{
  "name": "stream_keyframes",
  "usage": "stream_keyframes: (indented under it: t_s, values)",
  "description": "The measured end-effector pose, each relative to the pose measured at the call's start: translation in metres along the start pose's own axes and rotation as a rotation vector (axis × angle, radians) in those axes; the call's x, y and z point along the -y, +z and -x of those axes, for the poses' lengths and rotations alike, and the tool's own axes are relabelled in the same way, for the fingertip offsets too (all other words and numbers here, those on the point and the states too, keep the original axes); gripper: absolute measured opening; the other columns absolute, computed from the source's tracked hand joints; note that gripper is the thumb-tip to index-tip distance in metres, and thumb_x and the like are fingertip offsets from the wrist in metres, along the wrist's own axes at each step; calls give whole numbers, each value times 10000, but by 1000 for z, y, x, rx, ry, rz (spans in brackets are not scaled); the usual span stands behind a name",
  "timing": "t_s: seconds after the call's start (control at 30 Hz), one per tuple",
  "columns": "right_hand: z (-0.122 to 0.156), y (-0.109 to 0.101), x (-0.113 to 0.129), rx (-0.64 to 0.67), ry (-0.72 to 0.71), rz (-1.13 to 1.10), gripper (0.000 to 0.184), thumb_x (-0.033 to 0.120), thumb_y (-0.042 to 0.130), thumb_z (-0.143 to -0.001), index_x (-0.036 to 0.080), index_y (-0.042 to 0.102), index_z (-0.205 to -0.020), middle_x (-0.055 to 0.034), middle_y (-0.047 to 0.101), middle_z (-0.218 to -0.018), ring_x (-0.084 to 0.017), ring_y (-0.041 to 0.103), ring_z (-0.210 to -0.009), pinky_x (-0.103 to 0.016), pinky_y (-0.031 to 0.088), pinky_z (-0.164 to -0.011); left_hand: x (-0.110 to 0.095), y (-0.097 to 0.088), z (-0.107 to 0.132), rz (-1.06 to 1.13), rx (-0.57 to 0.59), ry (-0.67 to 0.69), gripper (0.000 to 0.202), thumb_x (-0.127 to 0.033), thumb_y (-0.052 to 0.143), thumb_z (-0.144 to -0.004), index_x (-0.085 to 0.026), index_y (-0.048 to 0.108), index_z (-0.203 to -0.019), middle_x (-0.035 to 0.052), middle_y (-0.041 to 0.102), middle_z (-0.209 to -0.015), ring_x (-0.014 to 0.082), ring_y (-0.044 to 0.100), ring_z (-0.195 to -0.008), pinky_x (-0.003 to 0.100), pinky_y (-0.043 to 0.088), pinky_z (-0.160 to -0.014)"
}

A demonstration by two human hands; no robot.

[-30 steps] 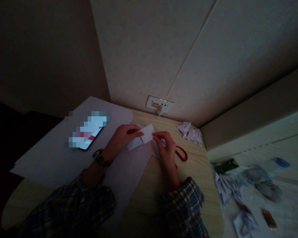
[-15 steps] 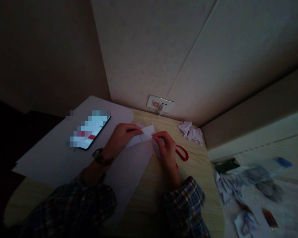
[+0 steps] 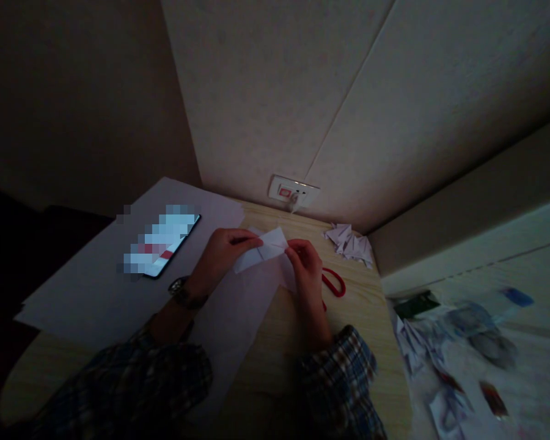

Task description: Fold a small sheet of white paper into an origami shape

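A small folded piece of white paper (image 3: 268, 245) is held up between my two hands over the table. My left hand (image 3: 224, 250) pinches its left part, thumb on top. At its right end, the thumb and fingertips of my right hand (image 3: 306, 260) close on the edge. Crease lines show on the paper's face. Large white sheets (image 3: 224, 324) lie beneath my hands. Red-handled scissors (image 3: 334, 284) rest just right of my right hand, which hides part of them.
A lit phone (image 3: 169, 250) lies on the sheets to the left. Folded paper pieces (image 3: 351, 244) are piled at the table's (image 3: 366, 342) back right corner. A wall socket (image 3: 293, 191) with a plug is behind. Beyond the right edge, a bottle with a blue cap (image 3: 517, 297) lies lower down.
My right fingers have shifted slightly to the paper's right edge, uncovering more of its face. My left hand keeps its grip. The view has moved a little.
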State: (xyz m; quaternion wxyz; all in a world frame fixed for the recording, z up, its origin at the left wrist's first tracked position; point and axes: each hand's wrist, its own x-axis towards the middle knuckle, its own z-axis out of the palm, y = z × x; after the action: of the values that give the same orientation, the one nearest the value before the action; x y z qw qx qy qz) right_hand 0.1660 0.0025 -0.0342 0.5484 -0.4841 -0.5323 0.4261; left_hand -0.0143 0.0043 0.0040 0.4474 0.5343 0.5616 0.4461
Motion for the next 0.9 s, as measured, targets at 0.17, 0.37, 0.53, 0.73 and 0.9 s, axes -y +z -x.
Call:
stream_keyframes:
  t_s: [0.17, 0.37, 0.53, 0.73, 0.9]
  values:
    - [-1, 1, 3, 36, 41, -32, 132, 327, 666, -791, 208, 666, -849, -8, 709, -828, -166, 642, -780, -285, 502, -726, 3, -1, -1, 8, 16, 10, 205, -364, 691, -715, -184, 779, -755, 14, 761, -764, 182, 645, -727, 244, 464, -627]
    - [-1, 0, 2, 21, 27, -27, 174, 365, 687, -768, 205, 641, -715, 22, 666, -690, -147, 608, -666, -262, 477, -639, 2, -1, -2, 7, 18, -6, 173, -342, 685, -703, -195, 773, -728, 10, 750, -741, 180, 638, -707, 246, 455, -609]
    - [-1, 0, 3, 3, 43, -15, 179, 347, 666, -766, 207, 617, -666, 24, 653, -657, -148, 590, -640, -259, 453, -620, 1, 0, -1, 21, 19, -11, 160, -341, 695, -693, -196, 761, -686, 2, 742, -718, 173, 628, -692, 242, 448, -601]
    - [1, 1, 2, -30, 1, 20, 166, 315, 621, -796, 207, 598, -672, 30, 614, -653, -146, 560, -658, -261, 415, -635, -1, 2, 0, 8, -10, -20, 181, -357, 703, -685, -185, 758, -687, 12, 744, -713, 173, 624, -674, 245, 447, -594]
    - [1, 3, 4, 9, 24, -43, 155, 338, 618, -799, 211, 619, -710, 24, 625, -684, -153, 571, -686, -260, 434, -645, 2, 3, 0, 18, -9, -10, 200, -370, 692, -711, -184, 763, -726, 12, 753, -747, 175, 640, -683, 250, 466, -620]
